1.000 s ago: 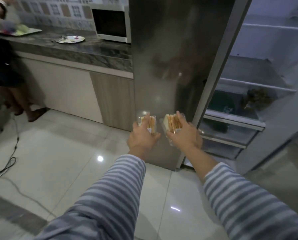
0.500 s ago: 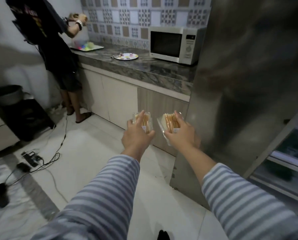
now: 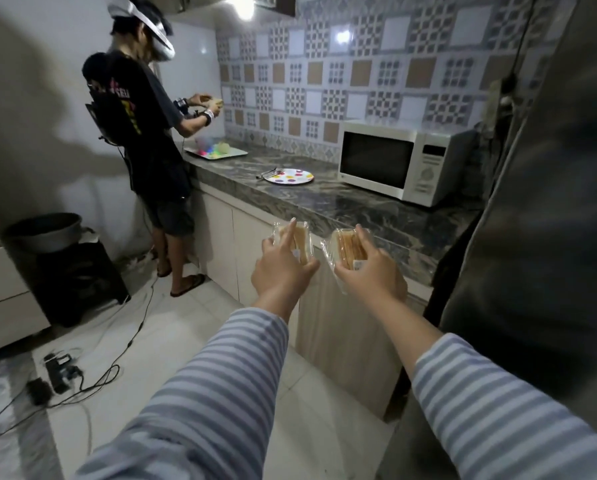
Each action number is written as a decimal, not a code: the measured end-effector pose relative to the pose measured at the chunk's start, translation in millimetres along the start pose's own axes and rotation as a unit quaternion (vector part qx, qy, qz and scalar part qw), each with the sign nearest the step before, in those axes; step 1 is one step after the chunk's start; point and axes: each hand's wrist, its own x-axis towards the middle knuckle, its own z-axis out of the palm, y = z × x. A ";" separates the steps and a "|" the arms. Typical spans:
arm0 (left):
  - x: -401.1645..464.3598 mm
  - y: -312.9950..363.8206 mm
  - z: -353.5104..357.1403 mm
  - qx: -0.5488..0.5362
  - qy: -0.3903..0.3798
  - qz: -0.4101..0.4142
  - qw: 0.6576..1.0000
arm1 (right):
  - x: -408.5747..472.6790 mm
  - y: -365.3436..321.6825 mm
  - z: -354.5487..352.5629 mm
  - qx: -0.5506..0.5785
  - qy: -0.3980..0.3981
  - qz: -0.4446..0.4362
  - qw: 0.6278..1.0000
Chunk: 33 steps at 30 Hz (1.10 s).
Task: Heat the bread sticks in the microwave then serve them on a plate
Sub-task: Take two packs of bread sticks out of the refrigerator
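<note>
Both hands are held out in front of the body, each carrying one clear-wrapped pack of bread sticks. The left hand (image 3: 283, 268) grips the left pack (image 3: 299, 239) with its fingers (image 3: 287, 233) curled over the wrapper's top and one finger stretched along it. The right hand (image 3: 373, 271) pinches the right pack (image 3: 347, 249) between thumb and curled fingers. In both packs the sticks run lengthwise away from the body, pointing roughly toward the surface (image 3: 325, 202) ahead.

The microwave (image 3: 399, 162) stands near the right end of that surface, against the tiled wall, with its door closed and facing the room. It lies ahead of and above both packs, slightly to the right, so the right hand is the nearer one. Since both hands are full, I judge that one pack must be set down on the surface, or both gathered in one hand, before the door can be opened.

The spotted plate (image 3: 288, 176) lies on the surface just left of the microwave, well apart from the hands, with what may be tongs beside it. Another person (image 3: 144, 133) works at the far left end of the surface.
</note>
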 end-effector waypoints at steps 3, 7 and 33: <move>41.9 4.5 9.5 -0.013 0.008 0.003 1.000 | 38.5 -5.0 11.4 0.002 0.019 -0.009 1.000; 100.7 3.9 25.8 -0.024 0.010 0.026 0.999 | 93.8 -8.3 32.9 -0.026 0.049 -0.003 0.998; 525.5 108.6 160.0 -0.127 -0.014 0.222 0.967 | 489.4 -20.4 96.0 -0.103 0.270 0.023 0.957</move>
